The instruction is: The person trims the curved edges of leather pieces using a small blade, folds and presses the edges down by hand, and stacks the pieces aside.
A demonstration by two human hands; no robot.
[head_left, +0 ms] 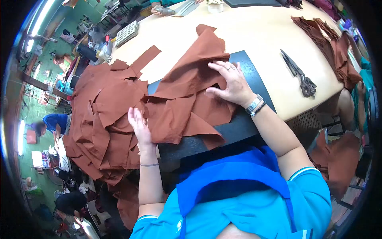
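Rust-brown cloth pieces (175,79) lie loosely folded over a dark board (250,75) on the pale table. My right hand (230,81), with a ring and a wrist watch, has its fingers spread at the upper right part of this cloth. Between the big heap of brown cloth (115,95) on the left and the cloth on the board is my left hand (139,125), palm turned inward, fingers extended upward and thumb apart. Neither hand is gripping anything visible. Large black scissors (299,75) rest on the table to the right.
More brown cloth (322,44) hangs over the table's right edge, near a co-worker's arm. Across the table (258,24), another person's hand is beside a grey object. A white tray (127,33) sits at the back left. Other people are on the left.
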